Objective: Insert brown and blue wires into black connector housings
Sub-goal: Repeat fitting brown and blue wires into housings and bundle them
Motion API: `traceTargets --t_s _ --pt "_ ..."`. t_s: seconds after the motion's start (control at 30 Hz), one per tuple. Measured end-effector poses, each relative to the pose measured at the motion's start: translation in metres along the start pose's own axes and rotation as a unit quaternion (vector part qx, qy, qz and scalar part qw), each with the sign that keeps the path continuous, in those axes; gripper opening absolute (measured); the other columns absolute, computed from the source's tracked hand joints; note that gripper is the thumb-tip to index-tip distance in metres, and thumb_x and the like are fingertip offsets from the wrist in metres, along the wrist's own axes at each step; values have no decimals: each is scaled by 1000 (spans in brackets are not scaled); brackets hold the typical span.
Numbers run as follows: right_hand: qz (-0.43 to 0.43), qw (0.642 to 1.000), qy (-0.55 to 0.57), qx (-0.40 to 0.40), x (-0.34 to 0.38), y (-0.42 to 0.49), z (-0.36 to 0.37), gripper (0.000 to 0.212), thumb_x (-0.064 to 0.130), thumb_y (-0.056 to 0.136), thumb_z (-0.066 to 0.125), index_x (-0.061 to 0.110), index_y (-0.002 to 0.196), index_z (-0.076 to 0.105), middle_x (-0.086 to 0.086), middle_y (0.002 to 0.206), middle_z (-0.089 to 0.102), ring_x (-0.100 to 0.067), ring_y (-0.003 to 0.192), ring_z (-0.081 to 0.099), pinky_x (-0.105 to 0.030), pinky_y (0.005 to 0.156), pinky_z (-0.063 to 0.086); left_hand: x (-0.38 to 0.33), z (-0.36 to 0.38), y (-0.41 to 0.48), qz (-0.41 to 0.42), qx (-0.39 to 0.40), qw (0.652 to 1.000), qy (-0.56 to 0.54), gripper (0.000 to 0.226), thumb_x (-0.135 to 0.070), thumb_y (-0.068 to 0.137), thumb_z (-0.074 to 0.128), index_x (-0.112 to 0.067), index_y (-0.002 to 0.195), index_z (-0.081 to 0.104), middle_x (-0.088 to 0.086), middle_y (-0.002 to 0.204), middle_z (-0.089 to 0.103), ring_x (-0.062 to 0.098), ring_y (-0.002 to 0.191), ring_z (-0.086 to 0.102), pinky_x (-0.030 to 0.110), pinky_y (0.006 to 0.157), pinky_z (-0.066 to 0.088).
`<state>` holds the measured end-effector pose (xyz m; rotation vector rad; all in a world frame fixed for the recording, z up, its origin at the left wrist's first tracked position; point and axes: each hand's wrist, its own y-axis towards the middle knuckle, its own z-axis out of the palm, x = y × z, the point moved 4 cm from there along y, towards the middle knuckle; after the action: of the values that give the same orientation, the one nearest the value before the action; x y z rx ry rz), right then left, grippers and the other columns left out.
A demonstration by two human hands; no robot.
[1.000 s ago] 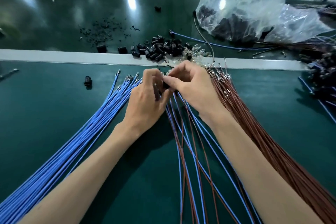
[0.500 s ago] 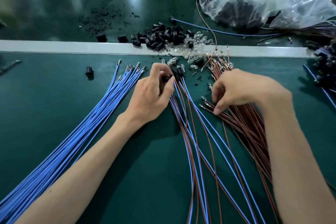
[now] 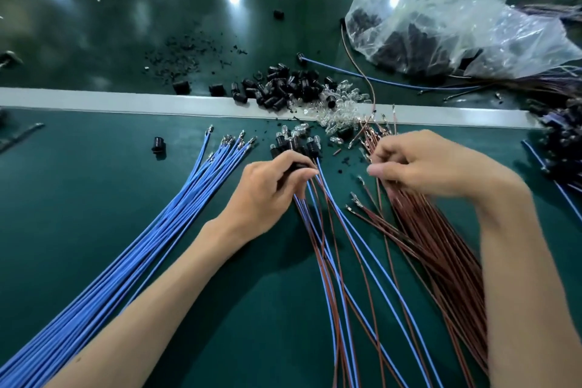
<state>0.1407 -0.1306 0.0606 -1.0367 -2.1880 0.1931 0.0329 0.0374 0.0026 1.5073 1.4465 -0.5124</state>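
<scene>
Now your left hand point(image 3: 267, 189) grips a black housing point(image 3: 298, 165), and your right hand point(image 3: 434, 167) pinches among the brown wires point(image 3: 441, 230) just beside. Next, I judge, you must guide one straight into the housing.

Worktop point(image 3: 78, 198) is split by a rail point(image 3: 94, 101) running left to right.
Near side: left bundle point(image 3: 126, 261) fans from the near-left corner toward centre. Mid wires point(image 3: 326, 255) run from the near edge to a housing cluster point(image 3: 296, 143) just short of the rail. Right bundle point(image 3: 441, 246) lies right of them. Lone housing point(image 3: 158, 144) sits left of the left bundle's tips.
Far side: housing pile point(image 3: 283, 85) is against the rail, bulbs point(image 3: 341, 104) at its right spill over the rail, bag point(image 3: 441, 9) is behind, far right.
</scene>
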Motion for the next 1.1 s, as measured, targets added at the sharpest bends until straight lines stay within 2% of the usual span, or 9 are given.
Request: traceTargets --t_s 0.13,0.27,0.47,0.6,0.77,0.83,0.93,1.0,1.1 --pt "-136 924 319 -164 24 -15 -26 14 17 94 56 18 81 54 -1 52 61 -4 35 42 -12 38 34 -33 10 3 -35 95 971 -216 30 -47 94 45 -21 89 60 2 102 61 9 88 61 21 76 46" --pt "-129 820 476 -290 35 -14 -28 12 20 96 54 15 86 50 -2 59 67 -5 40 52 -13 41 40 -69 29 -9 -30 269 910 -313 39 -45 94 40 -12 88 60 14 138 47 23 121 56 29 99 42" --pt "-82 592 717 -359 25 -10 -21 10 11 95 54 8 86 52 -3 63 69 -3 50 58 -9 47 45 -76 25 -10 -52 253 891 -375 34 -41 92 36 -15 88 58 5 129 47 16 114 56 28 98 43" --pt "-95 521 789 -310 31 3 -9 4 5 95 52 2 93 51 -11 69 69 -9 60 67 -12 52 50 -67 33 -14 -121 220 845 -472 35 -50 88 47 -20 81 63 1 114 57 18 116 53 34 96 44" --pt "-80 601 756 -246 30 22 7 6 0 96 46 3 92 48 -12 75 71 -14 73 70 -13 60 52 -55 49 -20 -190 246 815 -489 37 -54 89 49 -22 75 62 -5 86 62 12 74 60 22 71 48" --pt "-52 716 665 -206 29 29 17 5 4 97 47 2 96 52 -12 90 70 -12 80 68 -16 68 53 -45 50 -19 -255 203 808 -491 40 -53 91 46 -25 66 62 -6 69 56 9 54 49 18 56 41" --pt "1 915 371 -157 27 34 34 12 24 95 54 15 93 62 2 93 68 -2 74 64 -21 69 49 -29 40 -10 -296 86 818 -485 41 -52 86 43 -25 58 58 -9 56 43 6 43 34 16 45 31" --pt "4 960 244 -135 31 35 40 27 41 90 58 16 85 65 2 81 67 -8 68 59 -26 66 45 -23 27 -4 -283 11 824 -491 40 -50 85 43 -24 57 55 -8 55 39 6 43 31 16 43 29" --pt "-28 973 226 -28 40 34 47 57 64 77 54 9 84 67 -8 77 70 -11 59 52 -23 57 41 -16 10 1 -264 -89 825 -492 41 -47 89 41 -23 58 53 -8 54 41 7 45 36 16 45 37"
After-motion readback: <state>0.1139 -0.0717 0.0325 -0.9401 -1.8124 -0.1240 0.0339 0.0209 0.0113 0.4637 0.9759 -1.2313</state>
